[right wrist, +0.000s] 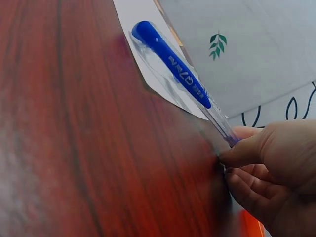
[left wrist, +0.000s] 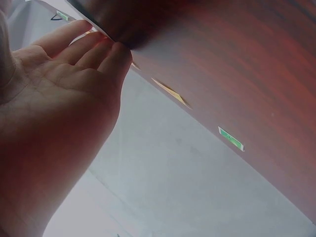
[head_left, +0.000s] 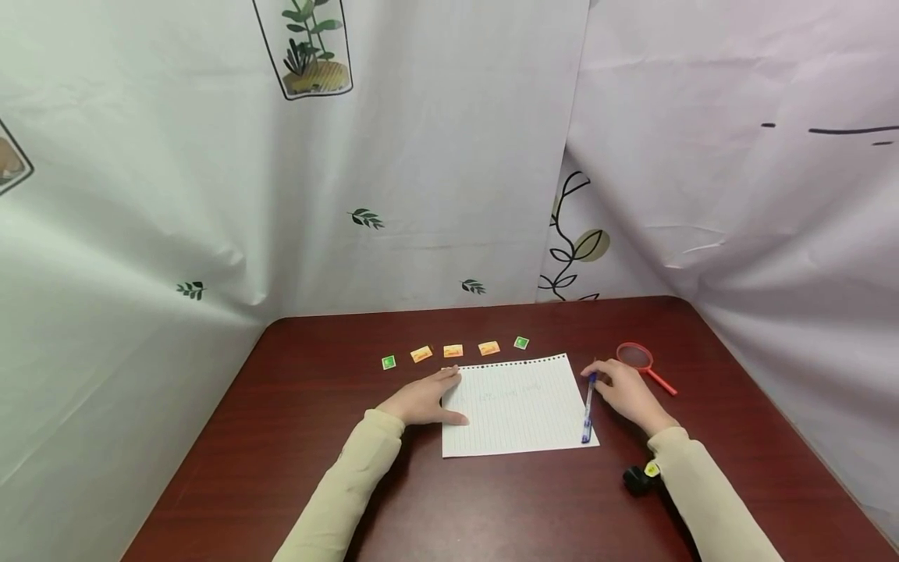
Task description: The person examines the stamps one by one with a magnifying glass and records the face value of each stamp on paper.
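Observation:
A sheet of lined paper [head_left: 516, 425], with faint marks near its top, lies on the dark red table. My left hand [head_left: 421, 400] rests at its left edge, fingers extended and thumb spread over the sheet. At the right edge my right hand [head_left: 627, 393] pinches a blue and clear pen [right wrist: 173, 64] by one end between thumb and fingers. The pen's blue-clipped end points away from that hand, over the paper's lower right corner. In the left wrist view my left palm [left wrist: 69, 94] shows, and the fingertips meet the sheet's edge.
Above the paper lie small green [head_left: 389, 362] and orange [head_left: 453, 351] stamp-like pieces in a row. A red magnifying glass [head_left: 662, 382] lies beyond my right hand. A small black object [head_left: 637, 481] with a yellow label sits by the right sleeve. Pale cloth [head_left: 449, 156] hangs behind the table.

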The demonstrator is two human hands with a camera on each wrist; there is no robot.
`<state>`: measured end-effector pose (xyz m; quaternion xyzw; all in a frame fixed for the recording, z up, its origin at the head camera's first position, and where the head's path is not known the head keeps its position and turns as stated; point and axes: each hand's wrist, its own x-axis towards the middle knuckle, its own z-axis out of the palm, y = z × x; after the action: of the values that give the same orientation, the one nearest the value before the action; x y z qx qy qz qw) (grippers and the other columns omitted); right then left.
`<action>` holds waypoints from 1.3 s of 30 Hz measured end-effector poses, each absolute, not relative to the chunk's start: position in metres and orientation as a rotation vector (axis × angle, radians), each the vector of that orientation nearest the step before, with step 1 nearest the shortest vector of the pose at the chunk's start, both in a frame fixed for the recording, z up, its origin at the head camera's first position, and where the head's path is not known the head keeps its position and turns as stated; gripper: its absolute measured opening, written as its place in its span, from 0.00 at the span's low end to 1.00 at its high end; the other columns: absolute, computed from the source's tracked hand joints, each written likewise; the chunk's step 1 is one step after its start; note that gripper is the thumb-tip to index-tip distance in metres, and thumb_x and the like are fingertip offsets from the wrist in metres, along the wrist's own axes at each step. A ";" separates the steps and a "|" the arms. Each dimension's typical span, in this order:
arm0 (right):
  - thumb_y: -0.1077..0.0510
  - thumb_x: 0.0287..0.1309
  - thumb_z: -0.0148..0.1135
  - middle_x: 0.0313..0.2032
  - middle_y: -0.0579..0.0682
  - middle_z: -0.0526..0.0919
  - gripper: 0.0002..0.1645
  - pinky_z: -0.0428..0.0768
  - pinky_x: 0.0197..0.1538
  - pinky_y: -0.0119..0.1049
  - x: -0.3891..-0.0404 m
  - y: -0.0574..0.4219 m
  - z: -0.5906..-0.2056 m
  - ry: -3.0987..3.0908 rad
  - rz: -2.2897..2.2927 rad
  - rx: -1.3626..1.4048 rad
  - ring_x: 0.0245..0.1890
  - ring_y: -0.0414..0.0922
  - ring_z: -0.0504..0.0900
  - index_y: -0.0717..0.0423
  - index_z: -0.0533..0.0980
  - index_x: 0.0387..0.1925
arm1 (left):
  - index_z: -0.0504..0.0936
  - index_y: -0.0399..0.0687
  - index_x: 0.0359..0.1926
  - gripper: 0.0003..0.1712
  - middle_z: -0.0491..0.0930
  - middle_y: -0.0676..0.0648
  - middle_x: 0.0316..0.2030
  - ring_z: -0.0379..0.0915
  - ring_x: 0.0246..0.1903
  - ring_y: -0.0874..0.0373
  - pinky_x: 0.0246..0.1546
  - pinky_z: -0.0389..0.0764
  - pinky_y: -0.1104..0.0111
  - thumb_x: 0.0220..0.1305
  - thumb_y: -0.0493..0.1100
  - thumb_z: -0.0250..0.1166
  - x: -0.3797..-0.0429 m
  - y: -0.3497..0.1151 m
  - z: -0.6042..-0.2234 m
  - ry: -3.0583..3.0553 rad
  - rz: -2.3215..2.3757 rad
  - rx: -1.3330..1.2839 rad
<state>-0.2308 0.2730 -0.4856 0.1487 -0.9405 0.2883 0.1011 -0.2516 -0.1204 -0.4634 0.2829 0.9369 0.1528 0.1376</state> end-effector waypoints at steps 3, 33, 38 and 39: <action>0.73 0.57 0.63 0.39 0.54 0.83 0.16 0.76 0.39 0.45 -0.230 0.274 -0.486 -2.791 0.855 0.448 0.33 0.46 0.74 0.54 0.85 0.41 | 0.63 0.39 0.75 0.55 0.58 0.42 0.76 0.52 0.75 0.50 0.69 0.65 0.56 0.57 0.64 0.72 -0.252 -0.121 -0.465 2.711 0.448 0.826; 0.72 0.60 0.58 0.36 0.52 0.79 0.16 0.74 0.38 0.43 -0.226 0.272 -0.482 -2.857 0.896 0.417 0.30 0.45 0.71 0.54 0.84 0.41 | 0.64 0.38 0.74 0.51 0.56 0.42 0.76 0.50 0.76 0.51 0.69 0.64 0.56 0.61 0.63 0.70 -0.254 -0.121 -0.464 2.715 0.456 0.869; 0.72 0.61 0.59 0.36 0.52 0.79 0.15 0.73 0.37 0.43 -0.225 0.271 -0.481 -2.861 0.895 0.413 0.30 0.45 0.71 0.53 0.84 0.41 | 0.67 0.40 0.73 0.47 0.59 0.43 0.75 0.50 0.76 0.52 0.69 0.64 0.56 0.63 0.62 0.69 -0.253 -0.122 -0.463 2.735 0.457 0.900; 0.71 0.61 0.59 0.36 0.52 0.78 0.15 0.74 0.37 0.43 -0.225 0.271 -0.481 -2.861 0.894 0.415 0.30 0.45 0.72 0.54 0.84 0.41 | 0.67 0.39 0.73 0.46 0.60 0.43 0.75 0.51 0.76 0.51 0.69 0.65 0.56 0.64 0.62 0.68 -0.254 -0.122 -0.462 2.740 0.459 0.915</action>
<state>-0.2252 0.2713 -0.4806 0.1368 -0.9439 0.2949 0.0576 -0.2537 -0.1217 -0.4625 0.3108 0.9313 0.1561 0.1082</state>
